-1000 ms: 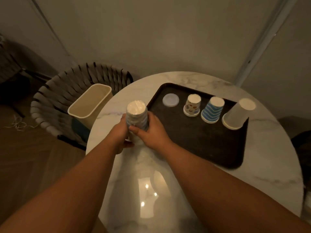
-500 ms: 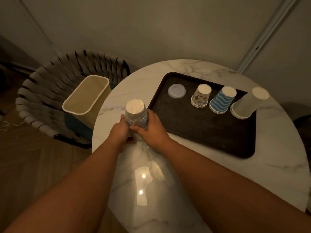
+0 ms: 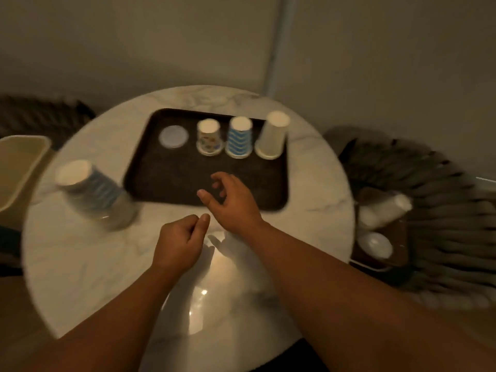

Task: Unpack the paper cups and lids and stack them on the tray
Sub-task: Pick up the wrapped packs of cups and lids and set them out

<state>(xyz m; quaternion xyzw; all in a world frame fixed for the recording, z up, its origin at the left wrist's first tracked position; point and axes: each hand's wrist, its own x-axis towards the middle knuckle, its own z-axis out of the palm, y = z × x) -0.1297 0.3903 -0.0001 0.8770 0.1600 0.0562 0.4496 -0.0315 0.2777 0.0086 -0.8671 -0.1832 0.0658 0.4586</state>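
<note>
A wrapped stack of blue-striped paper cups stands on the marble table, left of the dark tray, with neither hand on it. On the tray sit a clear lid, a patterned cup stack, a blue zigzag cup stack and a plain white cup stack, all upside down. My left hand hovers over the table with its fingers loosely curled, holding nothing. My right hand is over the tray's near edge, fingers relaxed and empty.
A beige bin stands at the table's left. On the woven chair to the right lies a brown box with more wrapped white cups and lids. The view is motion-blurred.
Both hands have let go of the wrapped blue-striped stack, which now stands alone on the table's left. My view has swung right, bringing the right chair and its box into sight.
</note>
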